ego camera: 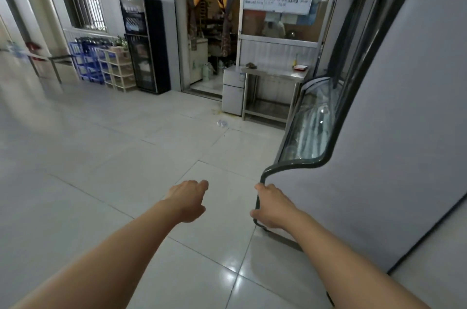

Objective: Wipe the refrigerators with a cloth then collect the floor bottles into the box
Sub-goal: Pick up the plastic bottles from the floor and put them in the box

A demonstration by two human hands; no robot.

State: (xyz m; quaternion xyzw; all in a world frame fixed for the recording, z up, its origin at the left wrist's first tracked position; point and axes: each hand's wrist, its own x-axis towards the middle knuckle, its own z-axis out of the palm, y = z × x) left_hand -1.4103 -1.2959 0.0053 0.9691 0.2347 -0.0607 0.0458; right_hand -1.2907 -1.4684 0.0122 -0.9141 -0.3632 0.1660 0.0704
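Both bare forearms reach forward over the tiled floor (106,182). Left hand (188,201) hangs loosely curled, grasping nothing. Right hand (271,206) has its fingers (260,186) on the refrigerator (379,157) corner. Well beyond the fingers, a clear bottle (222,123) lies on the floor.

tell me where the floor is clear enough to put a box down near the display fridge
Bare tile lies left of the display fridge, ahead of the left hand, up to the bottles. The far wall is crowded: steel table, crates, black cooler.
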